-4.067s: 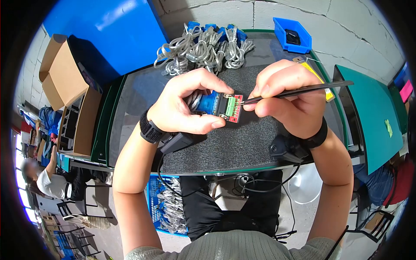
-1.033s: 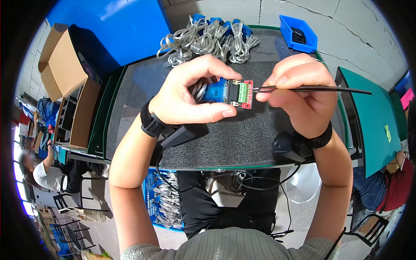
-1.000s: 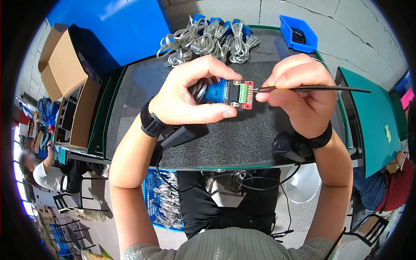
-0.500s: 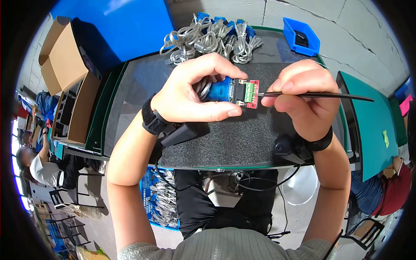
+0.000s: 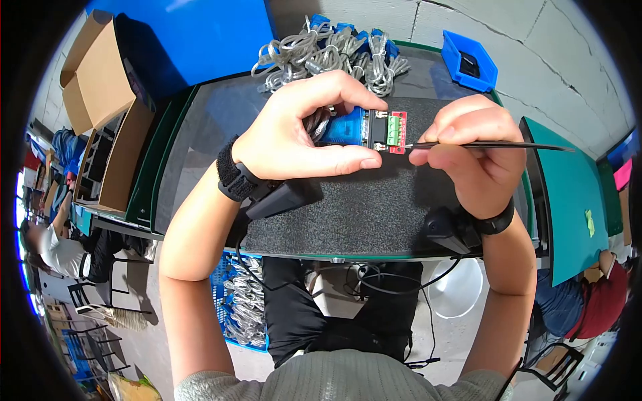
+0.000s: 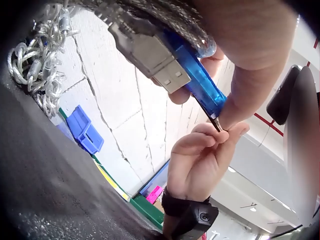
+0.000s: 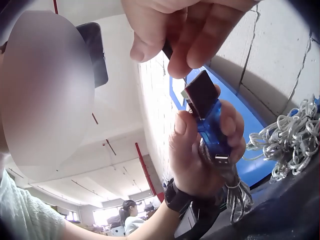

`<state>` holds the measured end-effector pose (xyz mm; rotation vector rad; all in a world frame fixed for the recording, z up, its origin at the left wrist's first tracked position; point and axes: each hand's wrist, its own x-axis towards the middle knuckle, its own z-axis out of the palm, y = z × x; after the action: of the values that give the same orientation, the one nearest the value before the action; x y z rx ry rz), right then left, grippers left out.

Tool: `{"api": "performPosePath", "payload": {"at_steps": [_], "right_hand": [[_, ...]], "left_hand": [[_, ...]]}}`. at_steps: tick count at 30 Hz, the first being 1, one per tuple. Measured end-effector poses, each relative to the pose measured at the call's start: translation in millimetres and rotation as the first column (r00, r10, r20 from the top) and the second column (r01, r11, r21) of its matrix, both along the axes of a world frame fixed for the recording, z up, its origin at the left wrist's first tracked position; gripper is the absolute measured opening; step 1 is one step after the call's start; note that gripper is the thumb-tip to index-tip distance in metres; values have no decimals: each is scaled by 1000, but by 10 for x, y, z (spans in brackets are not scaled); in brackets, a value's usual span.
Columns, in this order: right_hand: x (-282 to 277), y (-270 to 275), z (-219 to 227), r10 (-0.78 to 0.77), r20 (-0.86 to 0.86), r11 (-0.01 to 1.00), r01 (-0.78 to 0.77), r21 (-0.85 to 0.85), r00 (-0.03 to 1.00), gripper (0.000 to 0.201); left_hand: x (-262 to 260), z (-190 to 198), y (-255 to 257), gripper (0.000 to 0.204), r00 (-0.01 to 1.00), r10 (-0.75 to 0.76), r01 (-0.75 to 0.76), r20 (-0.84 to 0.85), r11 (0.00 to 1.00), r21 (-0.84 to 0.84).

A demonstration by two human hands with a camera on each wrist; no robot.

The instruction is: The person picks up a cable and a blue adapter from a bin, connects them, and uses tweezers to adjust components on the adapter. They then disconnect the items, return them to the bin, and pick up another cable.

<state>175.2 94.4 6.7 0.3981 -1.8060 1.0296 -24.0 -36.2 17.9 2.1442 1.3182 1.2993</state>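
My left hand [image 5: 304,134] grips the blue see-through connector [image 5: 346,128] of a USB-to-serial cable, thumb below and fingers above. Plugged to its end is a red circuit board [image 5: 399,148] with a green terminal block [image 5: 393,130]. The cable's USB plug [image 6: 172,75] sticks out beside the palm in the left wrist view. My right hand [image 5: 478,144] pinches slim black tweezers [image 5: 515,145], held nearly level, their long end pointing right. The tweezers' tip is right at the board's outer edge, near its lower corner. Both hands are raised above the dark mat.
Bundled grey cables [image 5: 334,53] with blue connectors lie at the table's back. A blue bin [image 5: 468,63] holds something black at the back right. An open cardboard box [image 5: 110,134] stands left. A blue basket of cables [image 5: 244,301] sits below the table's front edge.
Both hands have shifted to the right, still holding the connector and the tweezers. The tip has gone from the terminal block's face toward the board's lower outer corner.
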Motion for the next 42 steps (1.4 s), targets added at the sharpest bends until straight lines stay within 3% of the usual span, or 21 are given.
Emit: {"api": "performPosePath", "payload": {"at_steps": [5,10,13,31,35,37,42], "right_hand": [[5,19,8,-4,20,999,3,34,1000,28],[-60,39,17,-69,-17,973,71,221,997,33],[-34,-5,-1,-24,-10,992,25,125,1000,34],[-51,-60,10,-87,13,955,80,286,996,35],[-30,-20,13,-98,-28,954,102,282,995,36],[-7,-14,21,-111,-44,973,117,197,993,36],[-33,1,19,-118,-50,966,126,227,992,37]], "left_hand": [[14,1,15,57,994,102,-100,-43,994,45],[21,-17,15,61,994,109,-109,-19,994,28],[25,-40,23,60,995,94,-94,35,996,4],[55,-52,13,55,997,67,-67,29,998,-3],[33,-46,16,55,996,88,-88,12,996,20],[17,-60,29,56,994,93,-94,54,995,30],[29,-35,10,56,995,101,-102,6,994,48]]}}
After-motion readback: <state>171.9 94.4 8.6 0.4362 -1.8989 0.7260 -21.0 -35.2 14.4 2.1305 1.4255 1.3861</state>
